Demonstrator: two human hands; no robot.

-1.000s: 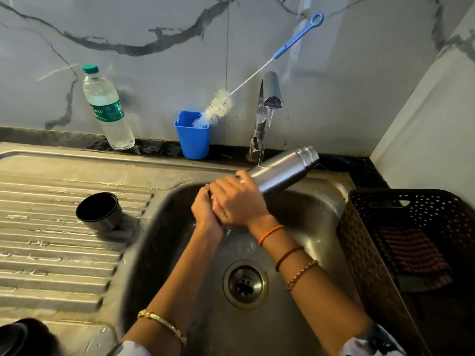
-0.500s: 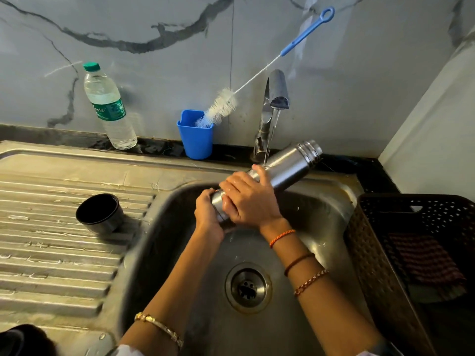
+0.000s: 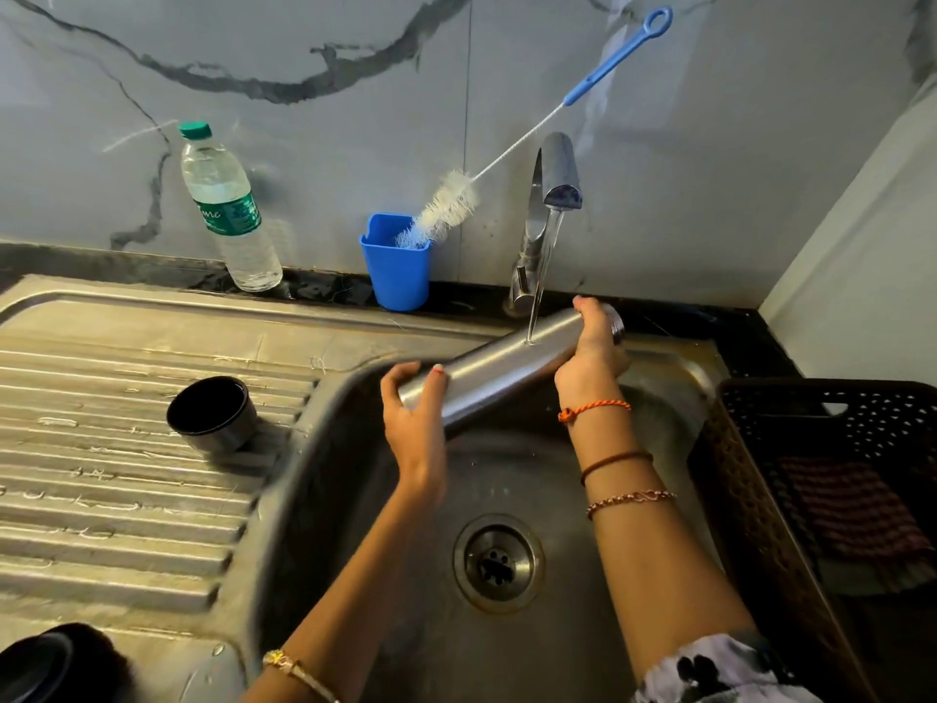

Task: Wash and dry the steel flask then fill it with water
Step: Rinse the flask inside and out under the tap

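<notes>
Marbled wall (image 3: 304,53) backs a steel sink (image 3: 674,367) with ribbed drainboard (image 3: 101,499). Flask (image 3: 497,365) lies tilted over the basin, mouth end raised to the right, under a thin stream from the tap (image 3: 555,185). Left hand (image 3: 413,423) grips the base end, fingers curled round it. Right hand (image 3: 590,347) grips the neck end, fingers wrapped round it. Black cap (image 3: 210,413) rests on the drainboard. Bottle (image 3: 228,205), blue cup (image 3: 398,268) and brush (image 3: 451,202) stand at the wall. Brown basket (image 3: 750,499) sits right of the sink.
</notes>
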